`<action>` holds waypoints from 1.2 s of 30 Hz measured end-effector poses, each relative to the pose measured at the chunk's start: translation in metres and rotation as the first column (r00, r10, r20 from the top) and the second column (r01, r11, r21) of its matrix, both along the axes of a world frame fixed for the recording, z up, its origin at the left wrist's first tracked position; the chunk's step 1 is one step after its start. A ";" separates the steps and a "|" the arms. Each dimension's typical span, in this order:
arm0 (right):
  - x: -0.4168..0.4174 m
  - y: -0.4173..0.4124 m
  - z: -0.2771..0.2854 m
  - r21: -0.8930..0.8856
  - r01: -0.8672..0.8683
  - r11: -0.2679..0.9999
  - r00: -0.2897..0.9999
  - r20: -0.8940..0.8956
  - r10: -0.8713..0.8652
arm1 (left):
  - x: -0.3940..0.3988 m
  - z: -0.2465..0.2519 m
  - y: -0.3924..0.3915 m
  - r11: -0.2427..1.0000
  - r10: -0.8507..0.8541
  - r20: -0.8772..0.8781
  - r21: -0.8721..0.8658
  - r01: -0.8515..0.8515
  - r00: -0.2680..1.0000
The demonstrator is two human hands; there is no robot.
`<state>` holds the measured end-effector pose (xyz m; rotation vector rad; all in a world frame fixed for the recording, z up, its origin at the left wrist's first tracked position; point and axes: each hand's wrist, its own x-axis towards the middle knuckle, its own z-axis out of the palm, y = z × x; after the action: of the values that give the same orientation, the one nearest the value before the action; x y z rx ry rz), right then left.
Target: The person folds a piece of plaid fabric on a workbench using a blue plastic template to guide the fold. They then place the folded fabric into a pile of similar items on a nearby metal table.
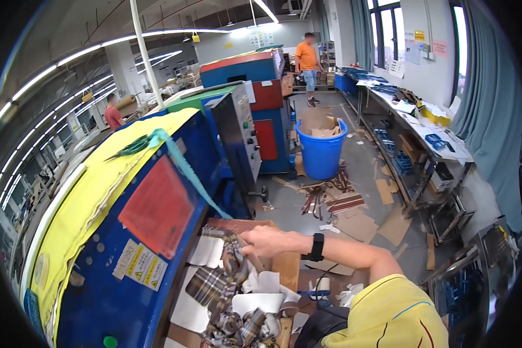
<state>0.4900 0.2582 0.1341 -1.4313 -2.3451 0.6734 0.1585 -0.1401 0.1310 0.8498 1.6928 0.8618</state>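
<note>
My right hand (265,241), with a black band at the wrist, reaches over a heap of plaid fabric scraps (206,285) beside a blue machine. Its fingers are curled at the upper end of the heap; whether they grip a piece of cloth cannot be told. White sheet pieces (257,303) lie among the scraps, with a wooden board (287,269) along the heap's right side. My left hand is out of view. Green-handled scissors (132,147) rest on a yellow cloth (87,191) on top of the machine, near a teal fabric strip (185,172) that hangs down its side.
A blue bin (321,152) holding cardboard stands ahead, with scraps and cardboard pieces (356,224) strewn over the floor around it. A long workbench (437,139) runs along the window side. One person in orange (307,56) stands beyond the bin, another in red (113,116) at far left.
</note>
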 end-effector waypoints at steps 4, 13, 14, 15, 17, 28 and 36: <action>0.076 0.001 -0.082 0.119 0.424 0.898 0.902 0.037 -0.431 | 0.063 -0.020 0.040 0.931 -0.225 -0.461 0.158 0.329 0.858; 0.098 0.023 -0.123 -0.613 0.049 0.788 0.663 -0.570 -0.485 | 0.103 -0.046 0.062 0.909 0.359 -0.912 0.390 0.148 0.201; 0.100 0.025 -0.128 -0.636 0.020 0.771 0.662 -0.569 -0.487 | 0.090 -0.077 0.048 0.922 0.371 -0.925 0.378 0.082 0.080; 0.096 0.027 -0.132 -0.655 -0.011 0.755 0.659 -0.573 -0.487 | 0.081 -0.101 0.031 0.938 0.334 -0.876 0.274 -0.211 0.347; 0.102 0.029 -0.138 -0.630 -0.072 0.773 0.590 -0.652 -0.476 | 0.099 -0.097 0.056 0.818 0.573 -0.797 0.568 -0.088 0.191; 0.103 0.032 -0.173 -0.581 -0.127 0.804 0.499 -0.738 -0.455 | 0.129 -0.081 0.074 0.775 0.626 -0.713 0.522 -0.357 0.317; 0.178 -0.005 -0.145 -0.680 -0.090 0.727 0.884 -0.390 -0.256 | 0.133 -0.064 0.015 0.801 0.573 -0.575 0.242 -0.548 0.584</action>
<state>0.6676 0.2534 -0.0106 -1.3955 -1.6849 1.7762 0.2917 -0.1248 0.0673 0.6509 2.6483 1.1069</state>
